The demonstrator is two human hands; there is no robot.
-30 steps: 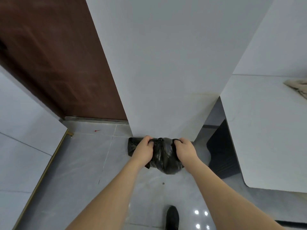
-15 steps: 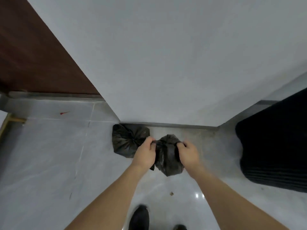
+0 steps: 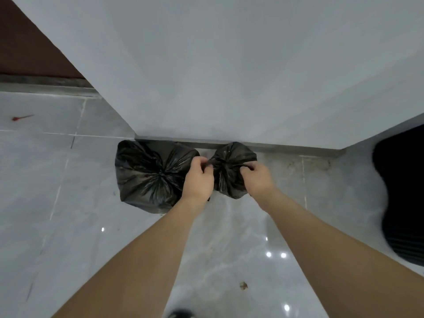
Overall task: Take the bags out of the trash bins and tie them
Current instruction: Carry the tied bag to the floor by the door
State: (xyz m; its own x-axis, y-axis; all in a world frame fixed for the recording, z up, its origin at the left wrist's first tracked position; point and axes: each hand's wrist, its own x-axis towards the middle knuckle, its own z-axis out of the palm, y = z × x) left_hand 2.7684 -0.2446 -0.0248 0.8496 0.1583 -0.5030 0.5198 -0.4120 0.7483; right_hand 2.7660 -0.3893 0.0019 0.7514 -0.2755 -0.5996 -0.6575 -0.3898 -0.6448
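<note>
Nearest the camera, a dark shoe tip (image 3: 181, 314) shows at the bottom edge of the glossy grey tiled floor (image 3: 218, 260), with a small brown scrap of debris (image 3: 243, 285) lying just to its right. Both bare forearms extend forward over the floor. The left hand (image 3: 198, 180) has its grip closed, fingers curled and pinching the gathered plastic at the neck of the smaller black plastic trash bag (image 3: 229, 173). The right hand (image 3: 258, 176) is likewise closed, its fingers curled round the plastic on the opposite side of the same neck. This smaller bag sits between the two hands, at the foot of the white wall panel (image 3: 229, 65), against its grey base strip. Just to its left, touching the left hand, the larger black plastic trash bag (image 3: 151, 175) rests on the floor with its top gathered to a centre point. A black ribbed object (image 3: 403, 203) stands at the right edge. A small red mark (image 3: 21, 117) lies on the floor at far left, before a brown panel (image 3: 29, 51).
</note>
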